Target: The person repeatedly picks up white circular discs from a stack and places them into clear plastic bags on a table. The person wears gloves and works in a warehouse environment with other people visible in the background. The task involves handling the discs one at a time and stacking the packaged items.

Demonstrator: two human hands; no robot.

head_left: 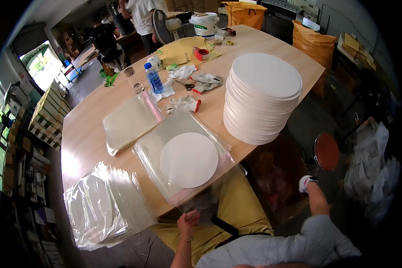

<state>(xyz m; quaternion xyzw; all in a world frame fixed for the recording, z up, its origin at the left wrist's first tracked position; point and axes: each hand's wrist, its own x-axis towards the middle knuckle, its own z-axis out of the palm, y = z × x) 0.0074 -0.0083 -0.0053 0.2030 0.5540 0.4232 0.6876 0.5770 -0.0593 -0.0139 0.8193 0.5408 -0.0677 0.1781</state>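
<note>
While one white disc (189, 160) lies over the clear bags (149, 154), both hands are apart from it

Where the table (82, 129) comes nearest to the person, this disc lies flat; whether it is on top of the uppermost bag or inside it, one cannot tell. Just in front of the table edge is the left hand (189, 219), its fingers curled inward; it is not possible to say whether they grasp some thin film. The right hand (305, 182) is stretched well out to the side, in view close to a red stool (326, 152). White material shows on this hand, and the state of its fingers cannot be told.

To the right of the bags rises a tall stack of white discs (261, 107). At the left lies a shiny pile of wrapped discs (91, 205), and behind it a second pile of bags (131, 120). Farther back are a blue bottle (153, 80), white gloves (178, 105), yellow sheets (174, 51) and a white bucket (204, 27).
</note>
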